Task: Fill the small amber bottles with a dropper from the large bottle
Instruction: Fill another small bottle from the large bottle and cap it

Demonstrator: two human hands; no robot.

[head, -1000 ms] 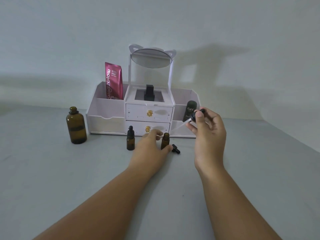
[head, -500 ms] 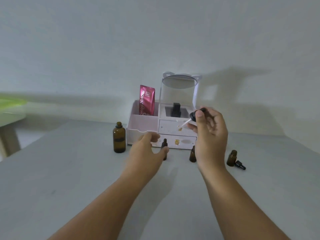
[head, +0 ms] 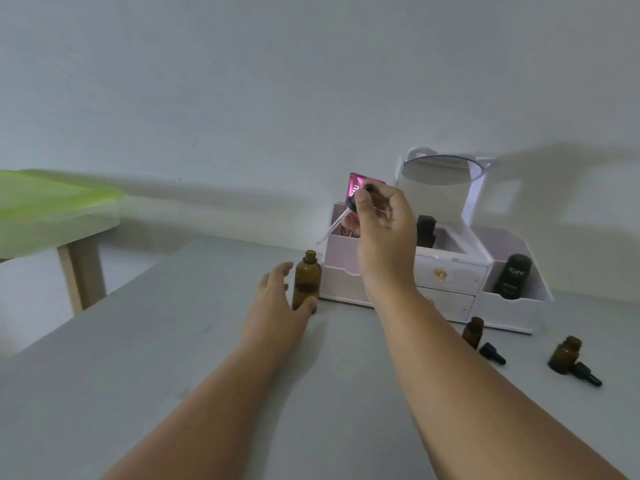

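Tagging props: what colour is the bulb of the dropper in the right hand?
Black dropper bulb, clear pipette below; right hand pinches it. Head view.

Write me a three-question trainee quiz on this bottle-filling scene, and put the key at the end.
1. True or false: the large amber bottle has a cap on its mouth.
2. What does the right hand pinch? A a spoon; B the dropper; C a brush.
3. Fill in the number: ___ small amber bottles show on the table in this view.

Key: 1 false; 2 B; 3 two.
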